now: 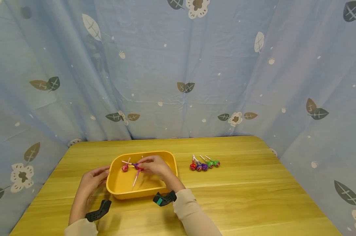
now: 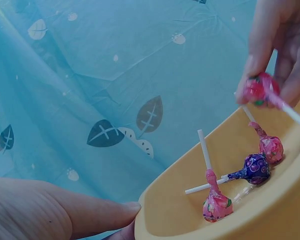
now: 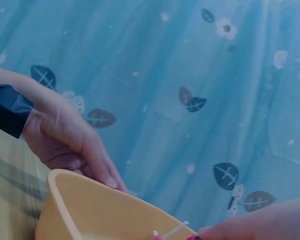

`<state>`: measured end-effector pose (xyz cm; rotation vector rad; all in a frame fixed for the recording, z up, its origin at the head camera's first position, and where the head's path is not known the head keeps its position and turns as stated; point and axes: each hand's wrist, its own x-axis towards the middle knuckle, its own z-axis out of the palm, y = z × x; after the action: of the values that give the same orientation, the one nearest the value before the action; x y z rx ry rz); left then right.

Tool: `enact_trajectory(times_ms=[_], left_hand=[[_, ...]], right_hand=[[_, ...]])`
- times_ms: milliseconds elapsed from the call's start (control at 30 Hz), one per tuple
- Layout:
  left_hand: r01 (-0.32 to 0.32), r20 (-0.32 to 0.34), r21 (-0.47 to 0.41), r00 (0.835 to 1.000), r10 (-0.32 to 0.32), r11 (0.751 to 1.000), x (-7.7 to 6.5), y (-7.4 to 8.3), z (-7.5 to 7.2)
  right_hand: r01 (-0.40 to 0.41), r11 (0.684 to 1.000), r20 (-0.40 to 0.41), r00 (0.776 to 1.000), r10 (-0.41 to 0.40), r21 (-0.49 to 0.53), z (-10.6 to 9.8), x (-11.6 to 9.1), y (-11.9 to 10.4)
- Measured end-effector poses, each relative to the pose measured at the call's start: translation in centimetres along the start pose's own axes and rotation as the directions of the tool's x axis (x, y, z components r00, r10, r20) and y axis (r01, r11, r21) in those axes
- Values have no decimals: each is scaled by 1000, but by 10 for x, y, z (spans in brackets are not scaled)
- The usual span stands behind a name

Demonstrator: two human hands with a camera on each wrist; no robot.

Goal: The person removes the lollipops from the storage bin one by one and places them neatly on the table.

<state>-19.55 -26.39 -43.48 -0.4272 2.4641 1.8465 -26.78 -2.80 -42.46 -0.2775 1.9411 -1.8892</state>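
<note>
My right hand (image 1: 155, 167) is over the yellow plastic tray (image 1: 136, 193), pinching a red-and-pink wrapped lollipop (image 2: 260, 90) by its candy head, the white stick slanting away. Below it in the tray lie a purple lollipop (image 2: 256, 169) and two pink ones, one pink lollipop (image 2: 218, 206) close to the near wall and another pink lollipop (image 2: 271, 149) farther along. My left hand (image 1: 92, 180) touches the outside of the tray's left end, its thumb reaching the rim in the left wrist view. The right wrist view shows that left hand (image 3: 72, 135) against the outer wall.
Right of the tray, several lollipops lie in a row on the wooden table (image 1: 240, 193): a red lollipop (image 1: 193, 166), purple ones (image 1: 204, 167) and green ones (image 1: 216, 163). A blue patterned curtain (image 1: 154, 65) hangs behind the table and along its sides.
</note>
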Motion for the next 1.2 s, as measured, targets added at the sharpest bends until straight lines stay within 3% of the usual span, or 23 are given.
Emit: enact_trajectory(times_ms=[200,767,1200], left_hand=[[7,2,-7,1000,-7,1000,0,0,0],[12,19,-31,1000,-11,999,2,-4,-1],[0,13,-28,1000,0,1000,2,-4,0]], right_hand=[[14,998,-51,999,-10,66,-15,-10,-2],[43,997,-91,995,-37,63,-53,-35,1],[99,988,-136,987,-82,122,-75,-43,-6]])
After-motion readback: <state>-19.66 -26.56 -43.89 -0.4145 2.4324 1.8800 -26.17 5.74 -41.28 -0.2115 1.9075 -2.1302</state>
